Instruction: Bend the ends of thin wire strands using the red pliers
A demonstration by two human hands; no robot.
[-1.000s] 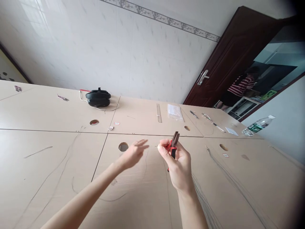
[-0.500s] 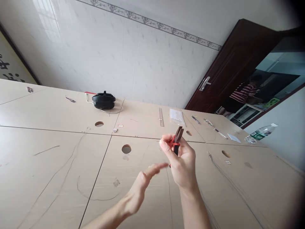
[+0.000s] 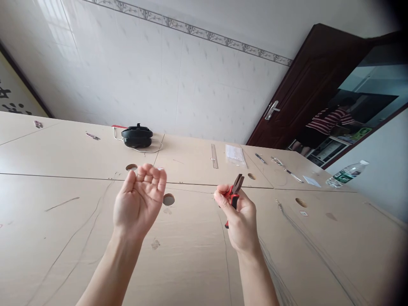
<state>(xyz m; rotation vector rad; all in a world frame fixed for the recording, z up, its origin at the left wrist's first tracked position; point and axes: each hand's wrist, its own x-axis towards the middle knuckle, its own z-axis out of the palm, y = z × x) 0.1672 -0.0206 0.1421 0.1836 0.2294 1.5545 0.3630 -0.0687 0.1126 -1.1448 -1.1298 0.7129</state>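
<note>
My right hand (image 3: pixel 240 223) grips a pair of pliers (image 3: pixel 235 193) with red and black handles. Their dark jaws point up and stand slightly apart. From near the right thumb a thin wire (image 3: pixel 191 191) runs left toward my left hand (image 3: pixel 138 202); where it ends there is hidden. The left hand is open, palm facing me, fingers loosely curved and nothing visible on the palm. Below the right hand, another thin wire (image 3: pixel 225 246) trails down across the table (image 3: pixel 188 272).
Long wires (image 3: pixel 314 246) lie on the right, with another bundle beside my right forearm. Farther back are black headphones (image 3: pixel 137 137), a ruler (image 3: pixel 214 156), a plastic bag (image 3: pixel 235 155), a pen (image 3: pixel 260 158) and a bottle (image 3: pixel 347 174). Round holes (image 3: pixel 168 199) pierce the tabletop. A person (image 3: pixel 330 121) stands beyond the door.
My left hand has moved left and up, away from the right hand, and turned its palm toward me. The right hand keeps the pliers, nearly in place. A thin wire now shows between the hands.
</note>
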